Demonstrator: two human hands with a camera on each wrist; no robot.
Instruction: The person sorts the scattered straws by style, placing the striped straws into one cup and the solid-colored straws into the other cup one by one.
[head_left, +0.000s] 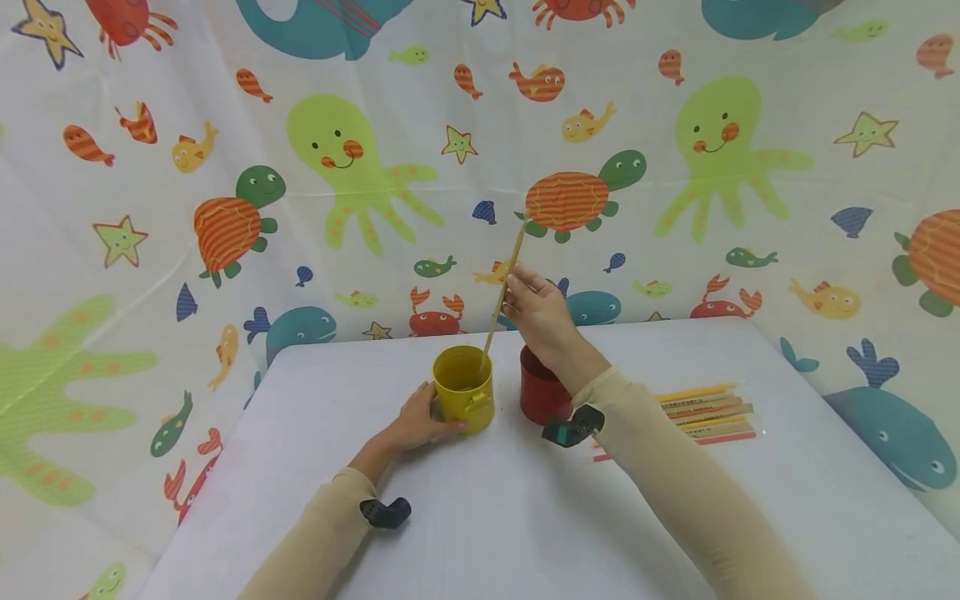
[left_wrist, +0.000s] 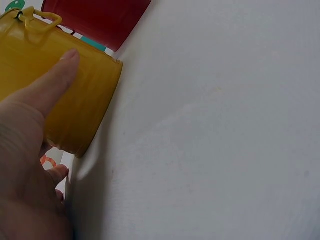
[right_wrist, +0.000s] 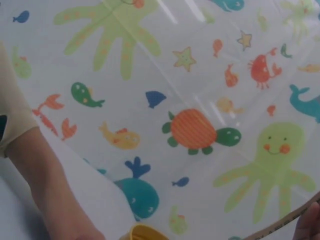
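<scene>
My left hand (head_left: pixel 425 419) grips the side of a small yellow metal bucket (head_left: pixel 467 412) standing on the table. In the left wrist view its thumb (left_wrist: pixel 57 82) lies along the yellow wall, the other fingers partly hidden behind. Raised above the buckets, my right hand (head_left: pixel 542 312) pinches a long, thin tan stick (head_left: pixel 504 292) near its middle. The stick slants down to the left, its lower end just inside the yellow bucket's rim. Printed marks show along the stick (right_wrist: pixel 280 223) in the right wrist view. My right forearm partly covers a red bucket (head_left: pixel 542 396).
Right of the red bucket, several thin sticks (head_left: pixel 708 412) in yellow, tan and red lie side by side on the white table (head_left: pixel 480 517), partly hidden by my right sleeve. A curtain (head_left: pixel 465 117) printed with sea animals hangs behind the table's far edge.
</scene>
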